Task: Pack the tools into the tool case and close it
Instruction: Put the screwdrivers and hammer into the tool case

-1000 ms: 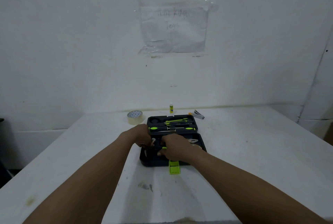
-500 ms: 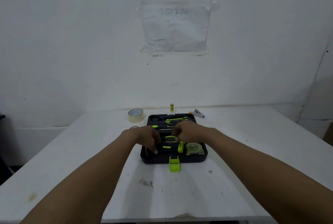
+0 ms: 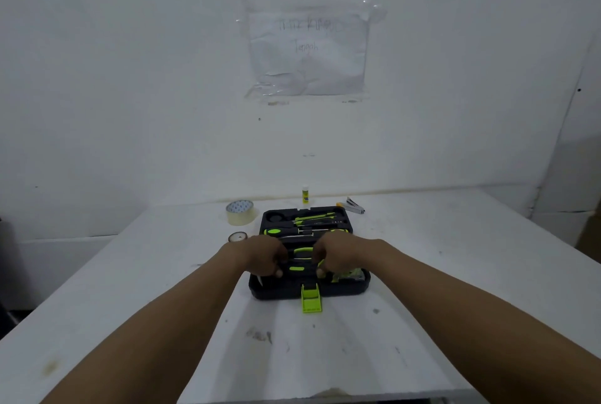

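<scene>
A bare, makeshift work corner, more storeroom or improvised recording spot than home or shop. The scuffed white painted table (image 3: 455,273) stands against a plain white wall (image 3: 130,78). Above and beyond the fingers (image 3: 278,272), a crumpled handwritten paper sheet under clear plastic (image 3: 307,49) is taped to that wall. Past the fingers lie a clear packing-tape roll (image 3: 240,212), a small yellow-labelled glue stick (image 3: 305,194) and a metal stapler (image 3: 353,206).

A white sheet of paper (image 3: 307,50) taped to the wall carries two lines of faint handwriting. The upper line is too faint to read; the lower word looks like "Tengah". No other text in view can be read.
</scene>
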